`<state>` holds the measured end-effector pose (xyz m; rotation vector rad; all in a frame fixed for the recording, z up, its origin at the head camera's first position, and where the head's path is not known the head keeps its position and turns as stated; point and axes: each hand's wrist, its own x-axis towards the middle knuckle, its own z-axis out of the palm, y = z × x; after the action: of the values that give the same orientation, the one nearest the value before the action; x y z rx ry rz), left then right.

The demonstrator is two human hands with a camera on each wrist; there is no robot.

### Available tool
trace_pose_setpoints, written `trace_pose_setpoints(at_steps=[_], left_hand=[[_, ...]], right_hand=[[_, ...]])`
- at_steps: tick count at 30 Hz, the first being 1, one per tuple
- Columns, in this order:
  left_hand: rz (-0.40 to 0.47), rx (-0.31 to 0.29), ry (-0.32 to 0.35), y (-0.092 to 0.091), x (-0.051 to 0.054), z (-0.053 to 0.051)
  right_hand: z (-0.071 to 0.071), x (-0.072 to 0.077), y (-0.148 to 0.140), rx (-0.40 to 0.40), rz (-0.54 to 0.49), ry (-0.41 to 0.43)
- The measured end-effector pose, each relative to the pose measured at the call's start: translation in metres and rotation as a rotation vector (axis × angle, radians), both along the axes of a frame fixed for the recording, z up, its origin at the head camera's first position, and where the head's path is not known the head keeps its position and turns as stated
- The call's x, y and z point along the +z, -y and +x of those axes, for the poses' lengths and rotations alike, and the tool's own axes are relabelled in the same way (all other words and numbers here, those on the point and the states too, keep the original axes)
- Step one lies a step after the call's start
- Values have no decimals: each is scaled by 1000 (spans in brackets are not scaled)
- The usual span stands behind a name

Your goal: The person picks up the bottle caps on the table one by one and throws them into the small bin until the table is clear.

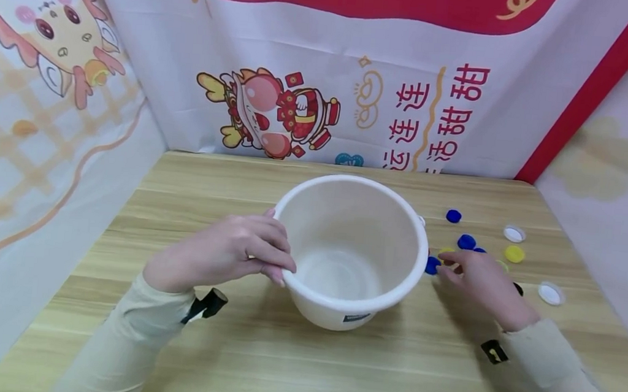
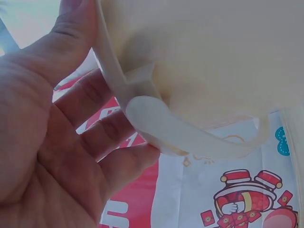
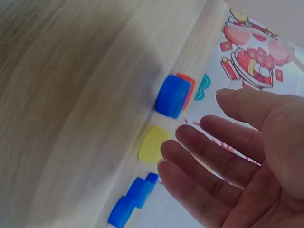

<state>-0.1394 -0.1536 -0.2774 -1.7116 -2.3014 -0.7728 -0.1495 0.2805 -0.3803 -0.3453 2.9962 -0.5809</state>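
A white bucket point(image 1: 337, 321) stands upright on the wooden table, and its inside looks empty. The left hand point(image 1: 238, 248) grips the bucket's rim at the left side, thumb and fingers on either side of the wall; the left wrist view shows this hand point(image 2: 71, 123) beside the bucket's handle point(image 2: 190, 135). Right of the bucket, the right hand point(image 1: 487, 283) is over the caps, fingers spread and slightly bent, holding nothing. Nearest its fingers are a blue cap point(image 1: 433, 265) and a yellow cap point(image 3: 153, 145). A red cap point(image 3: 189, 90) shows behind the blue one point(image 3: 172, 96).
Farther right lie a yellow cap point(image 1: 514, 254), white caps point(image 1: 551, 293) and a black cap point(image 1: 518, 289) partly behind the hand. Blue caps point(image 1: 453, 216) lie toward the back. Printed cloth point(image 1: 304, 35) hangs behind the table and at both sides.
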Motion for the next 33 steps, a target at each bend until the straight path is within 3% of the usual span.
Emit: trace_pose_setpoints(at_steps=[8,11,16,20,33], left_hand=[[25,-24,-72,1,-9,4],[20,-18,-62,1,-15,7],[-67,58,-11,-3,-25,11],[-125,104,-31,-6,-30,12],[-128,141,-55,-8,-36,13]], right_hand=[[-5,-7,11,-29,11,19],[-5,-9,12,-40,19,24],[-7,-13,11,-50,41,31],[-11,-15,12,-60,30,29],[-17,-16,15,-105,-27,88]])
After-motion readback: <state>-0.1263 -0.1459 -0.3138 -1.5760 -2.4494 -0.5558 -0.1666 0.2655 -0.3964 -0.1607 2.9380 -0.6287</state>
